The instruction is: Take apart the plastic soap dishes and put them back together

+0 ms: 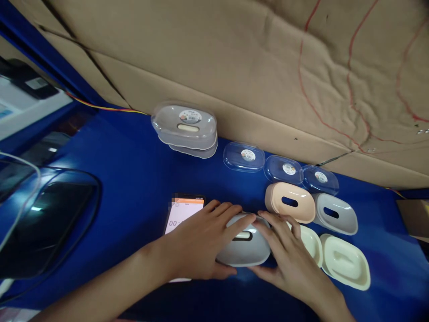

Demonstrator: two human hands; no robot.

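A grey oval dish [252,254] with a slot and a pale insert in it lies at the lower middle. My left hand [204,239] grips its left side, fingers over the far rim and thumb at the near edge. On its right side my right hand [288,255] holds on in the same way, fingertips at the top and thumb below. To the right are a peach dish [275,197] and another grey dish [348,217], both slotted. A cream dish [313,243] is partly hidden by my right hand, beside a second cream dish [346,264].
Stacked grey dishes under a clear cover [167,118] stand at the back, near several clear lids [239,163]. A lit phone [187,210] lies partly under my left forearm. Cables and a black tablet [56,223] are at left; a cardboard wall [234,80] rises behind.
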